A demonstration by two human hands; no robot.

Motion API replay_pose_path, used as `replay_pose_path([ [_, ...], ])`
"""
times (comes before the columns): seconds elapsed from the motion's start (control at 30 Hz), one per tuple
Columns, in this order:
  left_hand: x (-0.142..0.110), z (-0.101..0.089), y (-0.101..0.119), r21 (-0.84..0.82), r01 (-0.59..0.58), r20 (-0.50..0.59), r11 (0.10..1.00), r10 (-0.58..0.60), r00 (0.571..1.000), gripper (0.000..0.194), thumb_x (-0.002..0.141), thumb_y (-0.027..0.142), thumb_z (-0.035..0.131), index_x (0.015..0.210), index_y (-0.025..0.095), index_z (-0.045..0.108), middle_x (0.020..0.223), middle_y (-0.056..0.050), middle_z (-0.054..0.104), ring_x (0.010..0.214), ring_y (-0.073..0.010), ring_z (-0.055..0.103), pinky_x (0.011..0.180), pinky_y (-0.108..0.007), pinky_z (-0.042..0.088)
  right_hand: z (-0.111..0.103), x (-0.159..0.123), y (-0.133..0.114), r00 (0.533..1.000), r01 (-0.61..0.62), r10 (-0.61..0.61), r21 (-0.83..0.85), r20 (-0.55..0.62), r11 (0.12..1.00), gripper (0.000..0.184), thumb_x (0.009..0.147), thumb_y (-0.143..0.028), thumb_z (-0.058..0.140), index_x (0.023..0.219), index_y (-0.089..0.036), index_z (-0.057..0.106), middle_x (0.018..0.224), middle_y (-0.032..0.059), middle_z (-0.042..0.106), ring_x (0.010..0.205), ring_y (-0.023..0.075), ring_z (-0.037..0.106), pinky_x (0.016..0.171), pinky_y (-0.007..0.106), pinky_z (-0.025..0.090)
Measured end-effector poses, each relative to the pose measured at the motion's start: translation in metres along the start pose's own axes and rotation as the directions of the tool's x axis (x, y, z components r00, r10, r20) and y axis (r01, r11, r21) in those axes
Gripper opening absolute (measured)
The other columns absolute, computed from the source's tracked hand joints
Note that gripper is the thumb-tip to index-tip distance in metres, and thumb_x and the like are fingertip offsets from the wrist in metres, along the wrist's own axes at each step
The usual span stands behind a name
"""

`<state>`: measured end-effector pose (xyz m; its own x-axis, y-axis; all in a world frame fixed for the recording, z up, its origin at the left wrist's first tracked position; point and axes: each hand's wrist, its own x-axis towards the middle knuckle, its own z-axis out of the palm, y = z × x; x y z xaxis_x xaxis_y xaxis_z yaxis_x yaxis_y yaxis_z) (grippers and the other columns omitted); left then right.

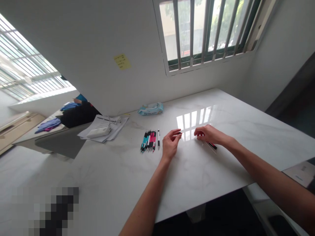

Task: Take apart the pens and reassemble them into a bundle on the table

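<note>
My left hand is raised just over the white marbled table, thumb and fingers pinched on a small black pen part with a touch of red. To its right, my right hand is low at the tabletop with its fingers curled together; whatever lies between the fingertips is hidden. Under that hand, partly covered, are a red and black pen piece and a thin pale rod beside it. Left of my left hand, a white and black pen lies alongside a row of several teal, white and red pens.
A pack of wipes lies by the wall. Papers with a white device on top are at the left, near a dark pile of clothes. A yellow note is on the wall beside the barred window. The table's front edge is near my forearms.
</note>
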<state>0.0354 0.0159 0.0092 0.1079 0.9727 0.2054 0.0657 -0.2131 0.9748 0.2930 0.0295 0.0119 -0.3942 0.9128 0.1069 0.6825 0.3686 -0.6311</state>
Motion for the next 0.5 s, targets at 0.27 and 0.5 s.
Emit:
replay_pose_path([
  [0.27, 0.001, -0.008, -0.009, 0.031, -0.023, -0.006, 0.999, 0.023, 1.000, 0.023, 0.084, 0.036, 0.079, 0.097, 0.019, 0.070, 0.099, -0.008, 0.079, 0.096, -0.0219, 0.076, 0.092, -0.035, 0.058, 0.000, 0.039, -0.023, 0.988, 0.139, -0.102, 0.375, -0.117, 0.917, 0.022, 0.085, -0.041, 0.074, 0.097, -0.022, 0.076, 0.097, 0.0051, 0.078, 0.087, 0.0208, 0.072, 0.084, 0.038, 0.060],
  [0.5, -0.002, -0.010, 0.001, 0.117, 0.044, 0.016, 0.992, -0.047, 0.999, 0.030, 0.089, 0.046, 0.074, 0.102, 0.020, 0.073, 0.092, -0.008, 0.080, 0.084, -0.0195, 0.073, 0.074, -0.028, 0.051, 0.029, 0.039, -0.030, 0.985, 0.132, -0.048, 0.548, -0.165, 0.826, 0.027, 0.080, -0.043, 0.079, 0.095, -0.021, 0.075, 0.093, 0.0048, 0.078, 0.088, 0.0222, 0.074, 0.088, 0.041, 0.060],
])
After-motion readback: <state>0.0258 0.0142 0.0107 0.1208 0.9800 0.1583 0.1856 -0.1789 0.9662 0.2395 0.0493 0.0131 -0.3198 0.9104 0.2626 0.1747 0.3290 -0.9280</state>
